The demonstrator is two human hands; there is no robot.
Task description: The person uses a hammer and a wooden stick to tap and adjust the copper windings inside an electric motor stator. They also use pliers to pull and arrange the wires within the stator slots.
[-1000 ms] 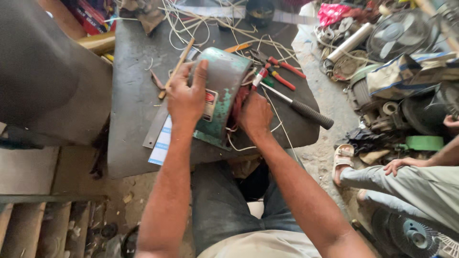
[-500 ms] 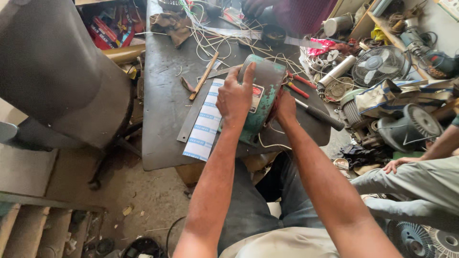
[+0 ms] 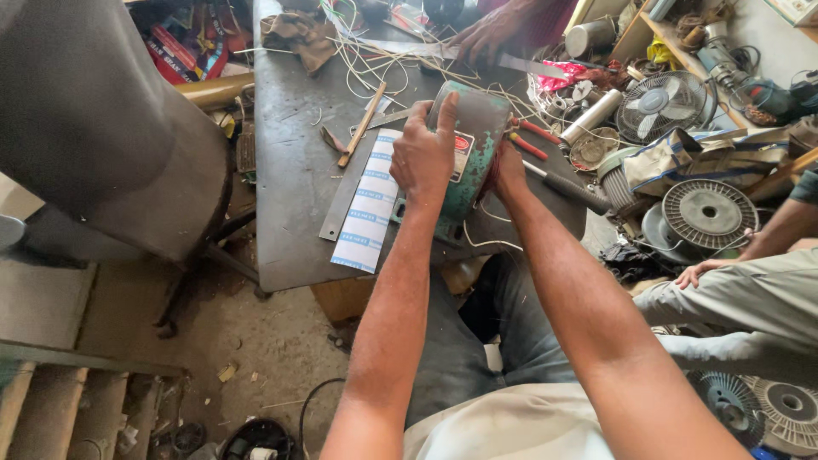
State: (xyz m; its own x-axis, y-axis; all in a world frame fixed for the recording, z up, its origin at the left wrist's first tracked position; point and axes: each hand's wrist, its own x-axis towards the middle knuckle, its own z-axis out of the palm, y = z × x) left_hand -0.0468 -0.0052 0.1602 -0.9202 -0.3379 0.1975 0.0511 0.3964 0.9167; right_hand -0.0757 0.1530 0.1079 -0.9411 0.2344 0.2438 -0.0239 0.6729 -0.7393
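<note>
Motor housing, green and worn, we see gripped by left hand on top, right hand alongside; white blue-striped label strip lies left of the left hand.

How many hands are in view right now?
4: left hand and right hand on the green motor; another person's hand beyond it; another hand far right.

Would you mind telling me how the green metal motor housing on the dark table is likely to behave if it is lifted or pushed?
The green metal motor housing probably feels heavy for its size: both the left hand and right hand are on it. Its rounded body may roll on the dark table. The worn paint suggests a rigid, non-slippery shell.
</note>
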